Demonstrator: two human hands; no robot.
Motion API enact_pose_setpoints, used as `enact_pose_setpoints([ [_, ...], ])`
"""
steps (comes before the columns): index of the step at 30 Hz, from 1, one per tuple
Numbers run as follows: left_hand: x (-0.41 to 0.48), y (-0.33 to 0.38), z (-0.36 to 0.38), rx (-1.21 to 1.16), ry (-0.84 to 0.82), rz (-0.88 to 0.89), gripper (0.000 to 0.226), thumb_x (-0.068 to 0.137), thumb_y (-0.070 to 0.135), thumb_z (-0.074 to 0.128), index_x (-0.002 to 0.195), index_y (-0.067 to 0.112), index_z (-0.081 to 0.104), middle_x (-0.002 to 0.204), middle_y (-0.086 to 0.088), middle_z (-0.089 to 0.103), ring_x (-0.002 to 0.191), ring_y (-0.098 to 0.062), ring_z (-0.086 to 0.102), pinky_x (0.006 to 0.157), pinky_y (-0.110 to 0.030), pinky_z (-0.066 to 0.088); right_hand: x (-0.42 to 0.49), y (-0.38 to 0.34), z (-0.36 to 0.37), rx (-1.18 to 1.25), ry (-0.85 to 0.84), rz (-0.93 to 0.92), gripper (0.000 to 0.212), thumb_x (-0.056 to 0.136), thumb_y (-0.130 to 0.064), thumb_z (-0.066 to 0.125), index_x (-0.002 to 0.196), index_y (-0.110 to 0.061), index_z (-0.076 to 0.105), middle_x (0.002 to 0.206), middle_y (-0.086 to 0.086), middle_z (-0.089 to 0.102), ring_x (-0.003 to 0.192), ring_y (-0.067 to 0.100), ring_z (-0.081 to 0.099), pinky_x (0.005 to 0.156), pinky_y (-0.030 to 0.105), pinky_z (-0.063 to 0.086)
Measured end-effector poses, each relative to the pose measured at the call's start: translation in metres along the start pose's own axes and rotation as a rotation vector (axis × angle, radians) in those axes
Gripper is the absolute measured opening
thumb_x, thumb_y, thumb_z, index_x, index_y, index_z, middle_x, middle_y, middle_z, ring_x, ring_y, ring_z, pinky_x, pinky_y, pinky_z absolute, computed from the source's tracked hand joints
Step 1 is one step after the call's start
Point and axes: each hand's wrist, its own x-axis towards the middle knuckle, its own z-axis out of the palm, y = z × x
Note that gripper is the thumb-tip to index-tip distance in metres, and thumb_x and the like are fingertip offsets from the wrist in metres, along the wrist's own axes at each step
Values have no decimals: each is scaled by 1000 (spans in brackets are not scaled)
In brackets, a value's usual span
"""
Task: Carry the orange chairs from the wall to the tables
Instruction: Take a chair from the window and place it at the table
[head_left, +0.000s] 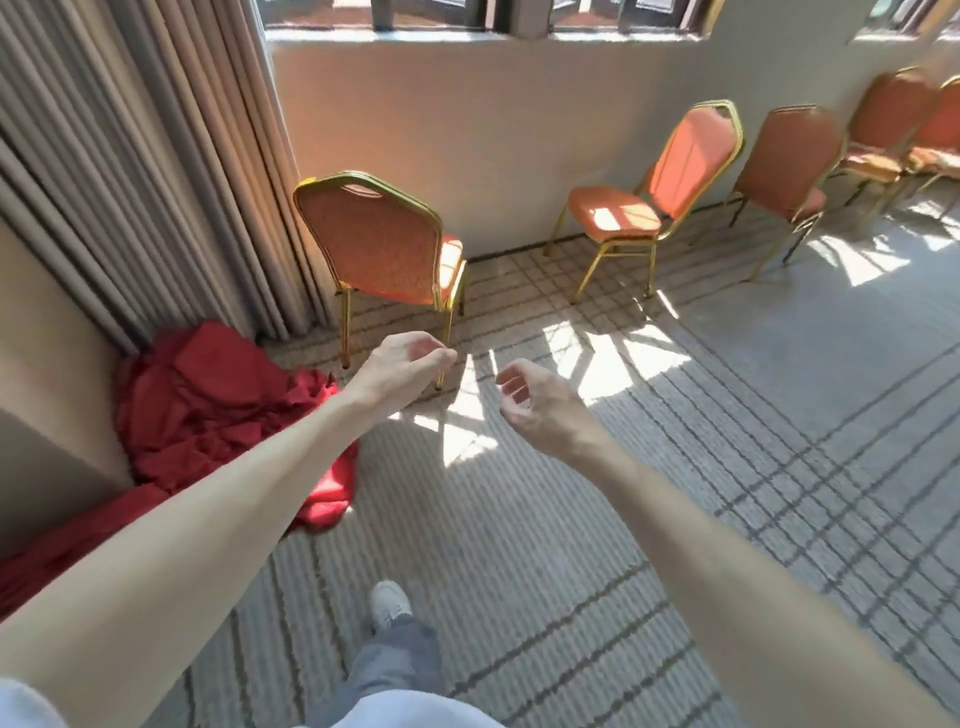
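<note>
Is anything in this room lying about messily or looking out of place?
Yes: a red cloth lies crumpled in a heap on the carpet by the curtain, left of the nearest orange chair. It looks dumped, not folded. The other chairs in view all stand upright.

Both bare arms outstretched, left hand (402, 364) and right hand (540, 402) loosely curled — holding nothing

No text, label, brand, number or sign can be read anywhere in this view.
</note>
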Motion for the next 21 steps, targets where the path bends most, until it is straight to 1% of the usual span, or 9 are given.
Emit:
enact_pose_setpoints([
  [1, 22, -5, -12, -34, 32, -13, 22, 88, 46, 61, 91, 28, 73, 91, 11, 74, 92, -9, 69, 88, -35, 55, 24, -1, -1, -6, -11, -6, 21, 93, -24, 60, 113, -24, 58, 104, -8, 62, 94, 8, 61, 88, 35, 55],
  [4, 92, -19, -47, -188, 130, -102, 19, 93, 34, 60, 90, 21, 73, 88, 7, 76, 92, -13, 71, 88, -34, 55, 102, -4, -2, -33, -49, 7, 26, 93, -27, 59, 118, -26, 54, 106, -7, 60, 97, 11, 60, 89, 39, 54],
  [5, 103, -23, -51, -204, 153, -115, 19, 94, 32, 59, 91, 20, 73, 88, 6, 76, 91, -13, 71, 88, -34, 55, 113, -3, -2, -39, -56, 17, 29, 93, -27, 58, 121, -26, 53, 107, -7, 59, 98, 12, 59, 90, 40, 53],
  [8, 172, -28, -88, -207, 211, -139, 21, 94, 34, 59, 91, 20, 74, 87, 7, 76, 88, -10, 71, 88, -35, 56, 194, -12, -7, -40, -60, 22, 34, 93, -27, 57, 126, -25, 50, 109, -7, 59, 101, 13, 58, 93, 40, 51],
  [11, 225, -34, -103, -216, 285, -166, 22, 92, 34, 59, 86, 20, 74, 84, 5, 75, 88, -15, 71, 86, -34, 56, 248, -10, -7, -84, -94, -6, 37, 91, -28, 55, 128, -28, 48, 113, -8, 60, 104, 13, 58, 91, 39, 51],
  [13, 258, -34, -107, -211, 312, -179, 22, 91, 35, 58, 86, 20, 74, 83, 6, 75, 88, -14, 71, 86, -35, 56, 287, -4, -9, -110, -111, -7, 42, 91, -28, 54, 132, -29, 43, 111, -8, 59, 104, 13, 58, 91, 41, 51],
  [16, 314, -45, -115, -70, 317, -196, 26, 90, 44, 55, 87, 25, 72, 85, 10, 74, 88, -10, 69, 87, -36, 54, 359, 7, -7, -64, -118, -8, 56, 90, -25, 54, 140, -26, 30, 111, -3, 57, 103, 17, 57, 92, 42, 49],
  [19, 366, -58, -124, 135, 345, -272, 30, 90, 51, 52, 96, 27, 69, 97, 9, 71, 96, -13, 64, 85, -34, 48, 430, 15, -2, -53, -112, -25, 67, 89, -26, 55, 146, -26, 20, 114, -1, 54, 104, 19, 54, 90, 41, 48],
  [21, 406, -65, -135, 135, 390, -318, 29, 93, 48, 53, 101, 25, 68, 102, 8, 70, 100, -14, 62, 84, -33, 45, 482, 21, -1, -64, -117, -36, 70, 88, -27, 56, 148, -24, 19, 119, 2, 53, 109, 20, 50, 93, 42, 46],
])
